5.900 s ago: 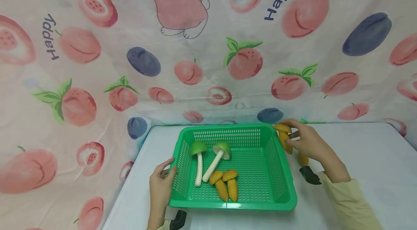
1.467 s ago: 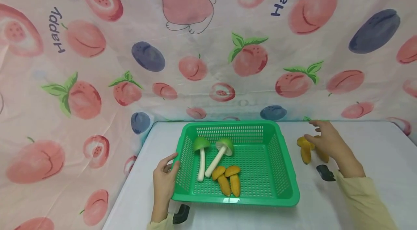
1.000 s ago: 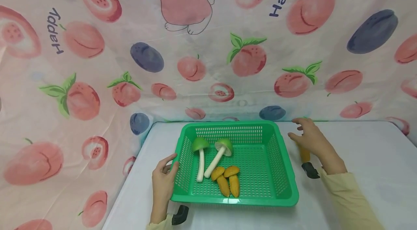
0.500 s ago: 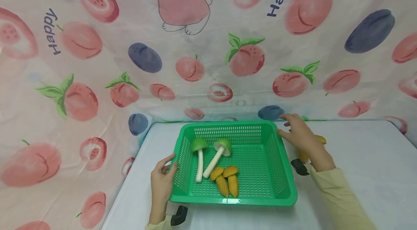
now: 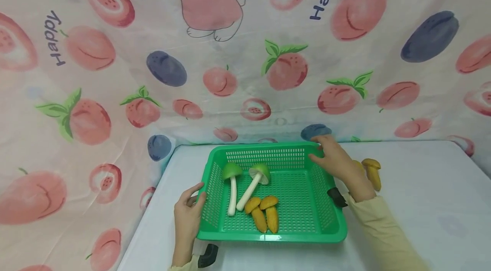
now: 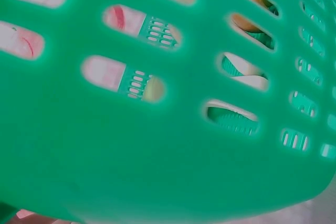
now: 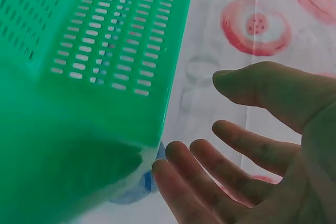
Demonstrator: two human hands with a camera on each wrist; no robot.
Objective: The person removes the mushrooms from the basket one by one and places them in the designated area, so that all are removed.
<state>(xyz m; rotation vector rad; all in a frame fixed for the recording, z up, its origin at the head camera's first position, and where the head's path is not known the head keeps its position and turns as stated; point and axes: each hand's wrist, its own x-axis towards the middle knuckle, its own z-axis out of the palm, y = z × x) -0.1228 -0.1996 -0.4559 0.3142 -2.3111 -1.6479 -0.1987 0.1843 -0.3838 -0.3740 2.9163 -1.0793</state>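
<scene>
A green plastic basket [image 5: 268,237] stands on the table. In the head view my left hand [image 5: 186,215] holds its left rim, with fingers and thumb bent at the edge. The left wrist view is filled by the perforated basket wall [image 6: 131,156]. My right hand [image 5: 335,162] hovers at the back right corner, fingers spread and nothing between them; the right wrist view shows the fingertips [image 7: 176,150] beside the basket's corner. Inside lie two green-capped toy mushrooms [image 5: 232,194] with white stems and two yellow-brown toy mushrooms [image 5: 272,217].
Two more yellow-brown mushrooms [image 5: 373,175] lie on the white table [image 5: 433,203] right of the basket, one partly hidden behind the right wrist. A fruit-print cloth [image 5: 238,58] hangs behind and along the left side.
A yellow-brown mushroom earlier in my right hand now lies on the table. The empty right hand has moved left from those mushrooms to the basket's corner. My left hand stays at the rim.
</scene>
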